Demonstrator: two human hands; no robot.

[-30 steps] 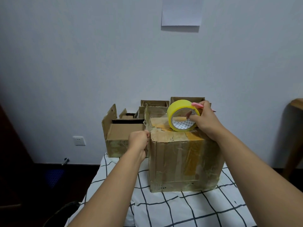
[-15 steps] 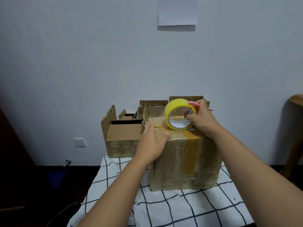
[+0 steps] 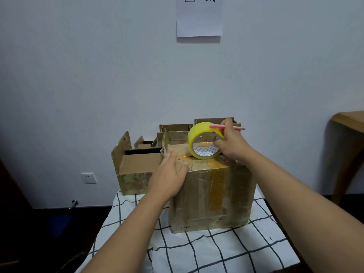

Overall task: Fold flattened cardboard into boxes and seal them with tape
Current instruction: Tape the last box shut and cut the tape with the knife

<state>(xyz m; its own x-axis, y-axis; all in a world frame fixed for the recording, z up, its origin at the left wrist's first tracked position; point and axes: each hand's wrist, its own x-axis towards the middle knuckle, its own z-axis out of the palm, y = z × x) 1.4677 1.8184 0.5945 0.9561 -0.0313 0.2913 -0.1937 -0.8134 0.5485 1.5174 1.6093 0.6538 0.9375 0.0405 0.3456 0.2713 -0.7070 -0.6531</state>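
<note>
White wall behind a checked cloth (image 3: 206,251) with boxes.
Left hand (image 3: 169,177) presses flat on the box (image 3: 212,194) top's left corner; right hand (image 3: 229,143) grips the tape roll (image 3: 201,142) and a pen (image 3: 216,126) there.

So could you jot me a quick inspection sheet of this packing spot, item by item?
Surface: table under a white cloth with black grid lines.
Job's things: taped cardboard box standing on the cloth; yellow tape roll on edge on its top.
Clutter: open cardboard boxes behind and to the left; how many cannot be told.
Hands: left hand flat, fingers straight, pressing the box's top edge; right hand holds the tape roll and a pink pen.
Cables: nothing seen.
Surroundings: white wall, paper sheet stuck on it, wall socket low left, wooden furniture at right.
</note>
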